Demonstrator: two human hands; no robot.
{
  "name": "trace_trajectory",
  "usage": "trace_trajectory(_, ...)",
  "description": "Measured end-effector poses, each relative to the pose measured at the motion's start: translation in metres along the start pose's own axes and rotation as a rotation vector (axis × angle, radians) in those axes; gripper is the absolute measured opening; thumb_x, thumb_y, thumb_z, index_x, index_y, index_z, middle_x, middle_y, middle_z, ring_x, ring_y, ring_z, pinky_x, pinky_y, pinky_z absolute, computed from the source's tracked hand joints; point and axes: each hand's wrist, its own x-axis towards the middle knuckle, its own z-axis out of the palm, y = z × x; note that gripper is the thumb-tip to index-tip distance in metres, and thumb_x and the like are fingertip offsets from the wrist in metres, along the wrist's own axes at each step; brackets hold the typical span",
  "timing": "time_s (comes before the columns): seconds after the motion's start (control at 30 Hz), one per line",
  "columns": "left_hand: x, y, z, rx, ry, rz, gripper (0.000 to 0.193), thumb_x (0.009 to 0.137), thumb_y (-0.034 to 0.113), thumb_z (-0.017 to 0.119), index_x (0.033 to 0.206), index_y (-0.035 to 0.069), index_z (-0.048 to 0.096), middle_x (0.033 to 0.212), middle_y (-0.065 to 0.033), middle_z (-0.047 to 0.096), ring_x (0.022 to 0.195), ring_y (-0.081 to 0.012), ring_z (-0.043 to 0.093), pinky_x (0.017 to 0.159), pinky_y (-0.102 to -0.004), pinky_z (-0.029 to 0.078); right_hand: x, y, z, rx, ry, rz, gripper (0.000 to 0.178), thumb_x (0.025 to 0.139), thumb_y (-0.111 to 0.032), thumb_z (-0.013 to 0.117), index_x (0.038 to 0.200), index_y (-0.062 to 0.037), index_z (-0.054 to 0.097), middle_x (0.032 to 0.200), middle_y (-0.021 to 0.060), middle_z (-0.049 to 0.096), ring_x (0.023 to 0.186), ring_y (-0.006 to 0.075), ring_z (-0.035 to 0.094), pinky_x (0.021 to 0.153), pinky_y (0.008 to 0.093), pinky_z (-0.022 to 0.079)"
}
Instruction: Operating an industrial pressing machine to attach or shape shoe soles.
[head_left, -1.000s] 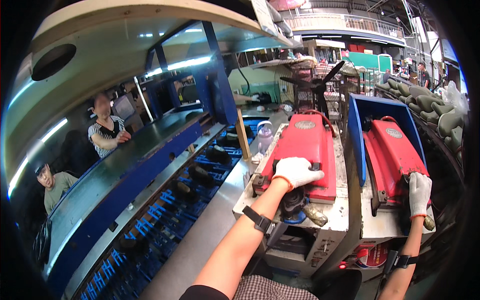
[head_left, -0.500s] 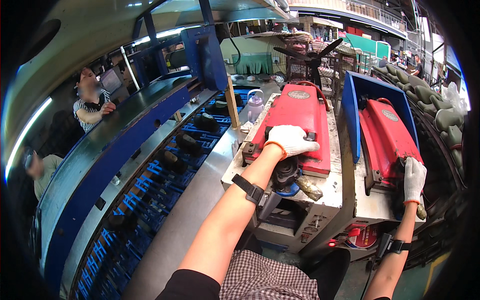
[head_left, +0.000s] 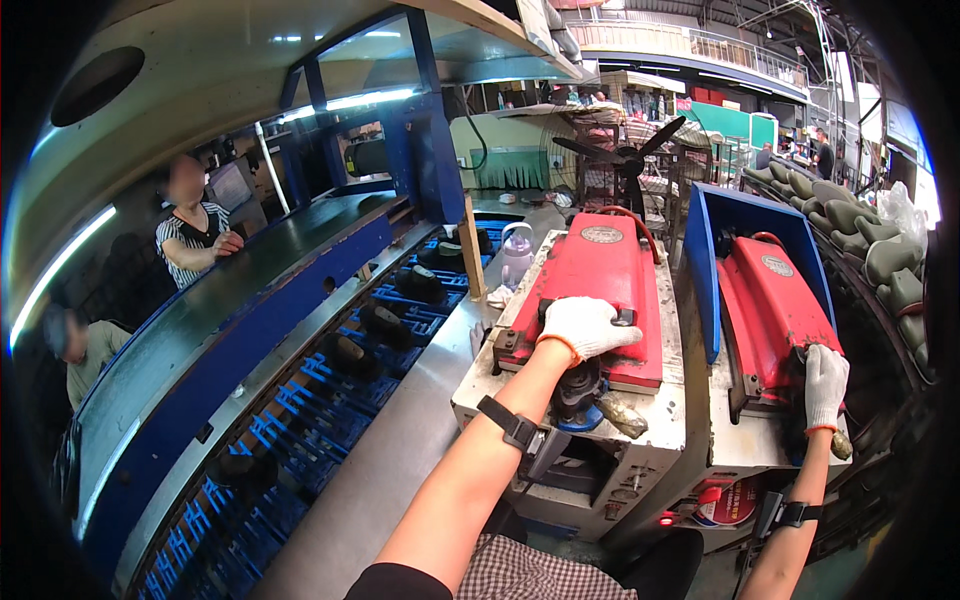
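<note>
My left hand (head_left: 588, 328), in a white knitted glove with an orange cuff, is closed over the black handle (head_left: 624, 317) at the near end of a red machine cover (head_left: 605, 268). Just below that hand sits a black and blue mechanical part (head_left: 577, 398), with a mottled olive piece (head_left: 625, 418) beside it. On the machine to the right, my right hand (head_left: 826, 385), gloved alike, is closed at the front corner of a second red cover (head_left: 778, 305). Its fingers wrap a dark knob or handle, mostly hidden by the glove. Another mottled olive piece (head_left: 841, 446) shows beneath it.
A blue guard (head_left: 708, 270) surrounds the right machine's back and sides. At left runs a conveyor (head_left: 300, 238) above blue racks (head_left: 300, 405) bearing dark shoe forms. A purple bottle (head_left: 517, 255) stands behind the left machine, near a black fan (head_left: 630, 160). Olive shoe lasts (head_left: 895, 250) fill the right rack.
The view has tilted up slightly, so machines and hands sit lower in the picture. Both hands keep their places on the two red covers. The person across the conveyor has shifted their head.
</note>
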Motion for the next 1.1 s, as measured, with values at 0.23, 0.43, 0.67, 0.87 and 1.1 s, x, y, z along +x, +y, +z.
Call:
trace_trajectory(0.23,0.005,-0.003,-0.003,0.0,0.022,-0.003,0.072,0.085,0.076,0.057,0.096,0.01,0.081,0.099,-0.0176,0.078,0.096,-0.0347,0.075,0.086,-0.0444,0.057,0.006,0.002,0.003,-0.005,-0.014,-0.004,0.027,0.104,-0.026,0.055,0.099,-0.0058,0.073,0.095,0.0123,0.071,0.095,0.0336,0.064,0.092,0.0451,0.046)
trace_trajectory(0.43,0.004,-0.005,-0.001,-0.012,0.036,-0.02,0.073,0.084,0.077,0.057,0.096,0.009,0.081,0.1,-0.0182,0.078,0.097,-0.0347,0.075,0.086,-0.0444,0.057,0.005,-0.001,0.002,-0.01,-0.037,0.029,0.029,0.106,-0.026,0.054,0.103,-0.0044,0.074,0.1,0.0125,0.074,0.098,0.0332,0.066,0.095,0.0443,0.046)
trace_trajectory(0.67,0.007,0.0,0.0,-0.011,-0.004,0.006,0.073,0.084,0.076,0.056,0.098,0.009,0.082,0.103,-0.0184,0.078,0.099,-0.0349,0.075,0.088,-0.0433,0.056,0.008,0.001,-0.008,0.181,-0.067,0.193,0.027,0.106,-0.023,0.056,0.108,-0.0024,0.073,0.099,0.0129,0.072,0.098,0.0299,0.065,0.096,0.0429,0.047)
trace_trajectory(0.87,0.005,-0.009,-0.007,-0.022,-0.029,0.023,0.074,0.084,0.076,0.056,0.101,0.008,0.082,0.105,-0.0185,0.078,0.099,-0.0357,0.075,0.09,-0.0431,0.056,-0.011,-0.168,-0.014,0.593,-0.012,-0.042,0.022,0.101,-0.012,0.06,0.116,0.0003,0.069,0.113,0.013,0.07,0.103,0.0266,0.066,0.093,0.0376,0.051)
trace_trajectory(1.1,0.011,-0.002,-0.007,-0.052,-0.083,0.065,0.071,0.083,0.075,0.058,0.107,0.012,0.082,0.109,-0.0168,0.078,0.104,-0.0341,0.074,0.094,-0.0425,0.056,-0.052,-0.293,0.019,1.048,-0.76,0.027,0.055,0.107,-0.025,0.051,0.159,-0.0065,0.046,0.145,0.0105,0.063,0.11,0.0178,0.064,0.099,0.032,0.051)
